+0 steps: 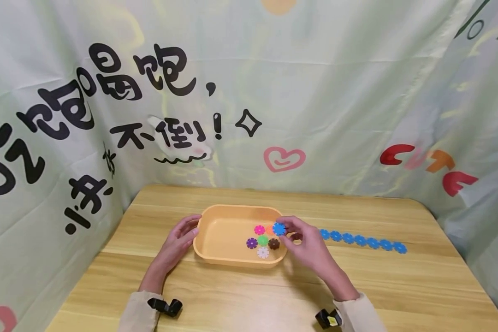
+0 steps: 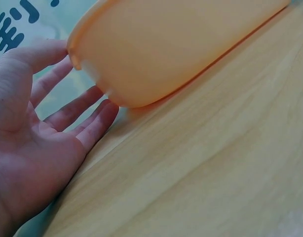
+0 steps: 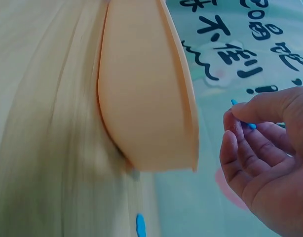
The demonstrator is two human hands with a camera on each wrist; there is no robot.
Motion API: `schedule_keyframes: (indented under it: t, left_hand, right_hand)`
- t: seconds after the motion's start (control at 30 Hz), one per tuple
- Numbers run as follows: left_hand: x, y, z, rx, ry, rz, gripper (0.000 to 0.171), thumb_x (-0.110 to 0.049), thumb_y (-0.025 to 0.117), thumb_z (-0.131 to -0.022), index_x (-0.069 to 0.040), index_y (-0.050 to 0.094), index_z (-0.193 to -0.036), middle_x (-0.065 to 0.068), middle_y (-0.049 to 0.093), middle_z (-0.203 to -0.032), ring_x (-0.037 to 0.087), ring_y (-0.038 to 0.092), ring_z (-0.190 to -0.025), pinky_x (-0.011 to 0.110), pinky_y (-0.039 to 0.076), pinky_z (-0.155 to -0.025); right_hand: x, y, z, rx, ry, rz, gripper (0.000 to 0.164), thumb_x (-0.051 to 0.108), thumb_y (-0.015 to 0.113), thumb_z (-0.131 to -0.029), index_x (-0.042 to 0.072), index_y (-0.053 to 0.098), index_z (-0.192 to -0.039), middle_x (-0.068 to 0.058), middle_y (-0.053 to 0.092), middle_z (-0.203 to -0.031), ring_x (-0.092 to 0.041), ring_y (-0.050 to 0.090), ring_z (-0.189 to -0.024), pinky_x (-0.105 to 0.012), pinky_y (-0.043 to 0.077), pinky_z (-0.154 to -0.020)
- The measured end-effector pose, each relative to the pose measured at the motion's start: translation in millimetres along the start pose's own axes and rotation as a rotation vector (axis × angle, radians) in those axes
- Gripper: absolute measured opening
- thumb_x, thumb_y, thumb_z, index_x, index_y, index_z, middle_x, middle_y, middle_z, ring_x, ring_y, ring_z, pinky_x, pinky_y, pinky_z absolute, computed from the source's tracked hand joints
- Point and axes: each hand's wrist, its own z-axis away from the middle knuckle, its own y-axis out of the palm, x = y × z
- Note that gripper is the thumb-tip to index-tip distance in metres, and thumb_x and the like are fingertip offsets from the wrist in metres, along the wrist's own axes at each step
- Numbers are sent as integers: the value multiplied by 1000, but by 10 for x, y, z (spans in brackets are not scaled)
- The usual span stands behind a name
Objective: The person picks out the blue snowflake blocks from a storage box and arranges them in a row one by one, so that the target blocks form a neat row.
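Note:
My left hand (image 1: 177,242) rests its fingertips and thumb against the left end of a pale orange tray (image 1: 222,208), palm away from the wall in the left wrist view. My right hand (image 1: 311,242) pinches a blue snowflake disc (image 1: 279,229) between thumb and fingers, over the tray's right end. From the right wrist camera the disc (image 3: 234,102) is mostly hidden by the fingers. Inside the tray lie several loose discs: pink (image 1: 259,229), purple (image 1: 251,243), green (image 1: 263,240), white (image 1: 263,252), brown (image 1: 274,243) and a partly covered orange one (image 1: 269,230).
Right of the tray a row of several blue discs (image 1: 360,240) runs along the wooden table (image 1: 232,295), slanting toward the near right. A printed curtain (image 1: 336,115) hangs behind the table and along its sides. Black wrist cameras (image 1: 166,306) sit on both sleeves.

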Motion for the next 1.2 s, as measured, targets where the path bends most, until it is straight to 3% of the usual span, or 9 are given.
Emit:
schedule_keyframes:
  t: [0.47, 0.8, 1.03, 1.2]
  left_hand:
    - [-10, 19, -21, -15, -9, 9, 48, -12, 59, -104, -4, 46, -149, 21, 43, -152, 24, 50, -133, 33, 52, -102]
    - [1, 6, -12, -34, -32, -6, 47, -12, 60, -104, -5, 47, -149, 19, 44, -151, 23, 50, -132, 32, 52, -101]
    - [4, 21, -22, -9, -16, -8, 47, -11, 59, -105, -5, 46, -149, 21, 44, -151, 23, 51, -132, 33, 52, -101]
    - [-11, 14, -29, -17, -19, -16, 47, -12, 60, -104, -5, 47, -149, 20, 44, -151, 23, 51, -132, 32, 52, -101]
  right_hand:
    - [-295, -487, 252, -68, 47, 90, 38, -5, 72, -92, 7, 67, -128, -7, 73, -114, -20, 68, -95, -28, 59, -75]
    - [-435, -721, 381, -144, 71, 154, 39, -5, 72, -92, 5, 66, -129, -10, 74, -112, -3, 64, -92, -19, 56, -73]
    - [-526, -970, 390, -201, 101, 171, 38, 0, 72, -94, 4, 65, -132, -16, 71, -117, 7, 59, -93, -12, 52, -73]
    - [-623, -1115, 419, -250, 78, 188, 38, -1, 72, -94, 1, 65, -131, -19, 70, -116, 11, 57, -92, -8, 51, -73]
